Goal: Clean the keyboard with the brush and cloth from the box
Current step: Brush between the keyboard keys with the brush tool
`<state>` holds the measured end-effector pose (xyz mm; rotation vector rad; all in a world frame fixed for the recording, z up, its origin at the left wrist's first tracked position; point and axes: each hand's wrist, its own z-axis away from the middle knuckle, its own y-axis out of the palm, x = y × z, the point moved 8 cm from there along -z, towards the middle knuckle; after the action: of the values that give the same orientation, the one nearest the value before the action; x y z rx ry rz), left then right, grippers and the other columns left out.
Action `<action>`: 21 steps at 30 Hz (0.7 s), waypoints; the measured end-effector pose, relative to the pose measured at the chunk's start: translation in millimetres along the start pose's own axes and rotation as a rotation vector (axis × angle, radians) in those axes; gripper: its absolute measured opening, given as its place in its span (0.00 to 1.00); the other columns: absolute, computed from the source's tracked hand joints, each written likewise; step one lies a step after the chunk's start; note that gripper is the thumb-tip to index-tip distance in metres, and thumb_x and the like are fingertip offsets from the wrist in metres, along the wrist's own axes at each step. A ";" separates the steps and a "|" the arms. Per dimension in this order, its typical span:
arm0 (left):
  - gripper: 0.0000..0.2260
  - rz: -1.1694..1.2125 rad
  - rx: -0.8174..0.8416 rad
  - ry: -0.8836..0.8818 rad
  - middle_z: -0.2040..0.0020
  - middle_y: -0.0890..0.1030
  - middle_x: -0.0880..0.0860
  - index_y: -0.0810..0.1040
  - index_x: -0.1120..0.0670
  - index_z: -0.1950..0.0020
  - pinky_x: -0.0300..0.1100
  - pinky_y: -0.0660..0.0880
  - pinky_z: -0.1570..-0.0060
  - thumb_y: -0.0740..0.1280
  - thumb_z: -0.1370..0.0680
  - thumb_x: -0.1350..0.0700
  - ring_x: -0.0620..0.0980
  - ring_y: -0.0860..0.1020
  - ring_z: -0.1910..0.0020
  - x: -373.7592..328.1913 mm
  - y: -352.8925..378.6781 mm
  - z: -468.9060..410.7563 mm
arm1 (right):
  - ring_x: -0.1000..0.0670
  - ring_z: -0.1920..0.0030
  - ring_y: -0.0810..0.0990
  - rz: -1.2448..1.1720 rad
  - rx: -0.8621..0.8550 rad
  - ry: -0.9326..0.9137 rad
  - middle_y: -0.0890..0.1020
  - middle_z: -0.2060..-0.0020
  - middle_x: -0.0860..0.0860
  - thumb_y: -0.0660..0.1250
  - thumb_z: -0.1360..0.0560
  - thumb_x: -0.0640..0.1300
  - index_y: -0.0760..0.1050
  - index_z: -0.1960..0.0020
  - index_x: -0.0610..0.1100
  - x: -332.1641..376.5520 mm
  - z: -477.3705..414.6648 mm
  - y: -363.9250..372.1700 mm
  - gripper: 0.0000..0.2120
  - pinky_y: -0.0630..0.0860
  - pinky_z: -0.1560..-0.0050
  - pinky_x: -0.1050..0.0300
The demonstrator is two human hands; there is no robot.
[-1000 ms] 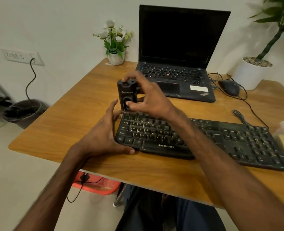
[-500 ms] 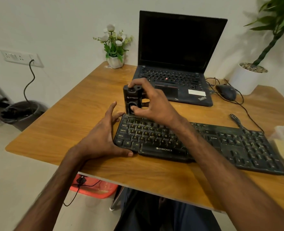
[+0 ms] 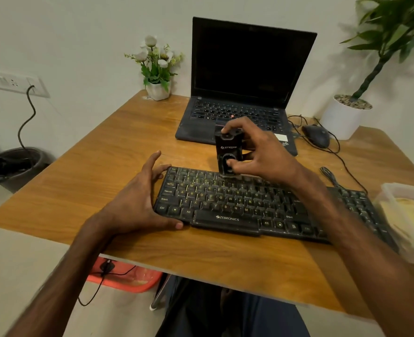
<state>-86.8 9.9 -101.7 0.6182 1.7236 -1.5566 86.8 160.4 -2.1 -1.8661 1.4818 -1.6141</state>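
- A black full-size plastic keyboard [image 3: 249, 203] with yellowish key lettering and a "ZEBRONICS" mark on its front edge lies flat across the wooden bench [image 3: 103, 166], near the front edge, its cable running off from its far side.
- The left hand [image 3: 137, 203] rests on the bench against the keyboard's left end: the thumb lies along the front left corner, the fingers spread wide and curve around the far left corner. It grips nothing else.
- The right hand [image 3: 259, 152] holds a small black block-shaped plastic brush tool [image 3: 228, 154] upright, thumb on its front face, index finger over its top, the other fingers behind it.
- The tool's lower end touches the top row of keys, toward the left half of the keyboard. Any bristles are too small to make out.
- A translucent plastic box [image 3: 405, 210] with something pale yellow inside sits at the bench's right edge, just beside the keyboard's right end.
- Behind the keyboard stands an open black laptop [image 3: 244, 81] with a dark screen; a black mouse [image 3: 316, 136] lies to its right.
- A small white pot of white flowers [image 3: 157, 69] stands at the far left corner, a larger white potted plant [image 3: 347, 110] at the far right.
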 end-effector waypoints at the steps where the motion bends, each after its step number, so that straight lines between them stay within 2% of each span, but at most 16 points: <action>1: 0.70 0.000 -0.001 0.001 0.25 0.58 0.34 0.36 0.36 0.22 0.47 0.55 0.23 0.83 0.49 0.34 0.39 0.58 0.24 0.4 -0.4 0.0 | 0.58 0.44 0.78 0.008 0.007 -0.009 0.70 0.43 0.64 0.75 0.29 0.38 0.67 0.34 0.48 0.6 -0.2 1.7 0.28 0.81 0.53 0.64; 5: 0.70 0.004 -0.004 0.002 0.22 0.59 0.38 0.37 0.37 0.22 0.48 0.55 0.23 0.82 0.50 0.33 0.39 0.58 0.24 0.3 -0.1 0.2 | 0.54 0.42 0.77 0.051 0.038 0.051 0.71 0.41 0.58 0.75 0.29 0.39 0.67 0.34 0.51 -15.5 17.5 -8.7 0.29 0.83 0.53 0.59; 8: 0.70 0.017 -0.008 0.007 0.25 0.59 0.35 0.38 0.37 0.22 0.45 0.55 0.24 0.82 0.51 0.33 0.38 0.59 0.25 0.1 0.4 0.1 | 0.53 0.40 0.77 0.093 0.032 0.110 0.72 0.41 0.57 0.75 0.30 0.38 0.66 0.34 0.55 -32.8 41.7 -33.5 0.30 0.83 0.52 0.58; 11: 0.70 0.038 -0.005 0.009 0.27 0.59 0.32 0.38 0.37 0.22 0.44 0.55 0.25 0.82 0.50 0.34 0.36 0.59 0.26 -0.2 1.2 0.8 | 0.57 0.43 0.78 0.093 -0.010 0.158 0.70 0.44 0.65 0.76 0.30 0.38 0.66 0.37 0.57 -41.7 61.3 -56.1 0.30 0.83 0.52 0.59; 13: 0.69 0.044 -0.005 0.015 0.27 0.59 0.32 0.39 0.36 0.22 0.44 0.56 0.25 0.83 0.50 0.34 0.37 0.59 0.26 -0.3 1.6 1.4 | 0.56 0.43 0.78 0.065 -0.062 0.160 0.71 0.43 0.64 0.76 0.31 0.37 0.66 0.37 0.57 -42.5 66.5 -65.1 0.30 0.83 0.54 0.59; 16: 0.68 0.051 -0.003 0.014 0.26 0.59 0.33 0.39 0.35 0.22 0.47 0.56 0.24 0.83 0.49 0.34 0.38 0.60 0.25 -0.5 2.1 1.5 | 0.55 0.43 0.79 -0.033 -0.170 0.118 0.73 0.42 0.58 0.76 0.31 0.36 0.68 0.36 0.52 -40.2 65.5 -62.3 0.29 0.82 0.54 0.60; 21: 0.68 0.072 0.001 0.017 0.28 0.60 0.31 0.41 0.34 0.22 0.49 0.57 0.23 0.83 0.49 0.35 0.37 0.60 0.25 0.1 2.5 1.0 | 0.56 0.42 0.77 0.080 -0.054 0.100 0.72 0.41 0.56 0.75 0.30 0.38 0.66 0.36 0.55 -38.8 66.6 -47.3 0.29 0.81 0.53 0.65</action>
<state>-84.8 9.3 -103.4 0.6887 1.6947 -1.5062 172.8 186.0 -12.9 -1.7533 1.6347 -1.6686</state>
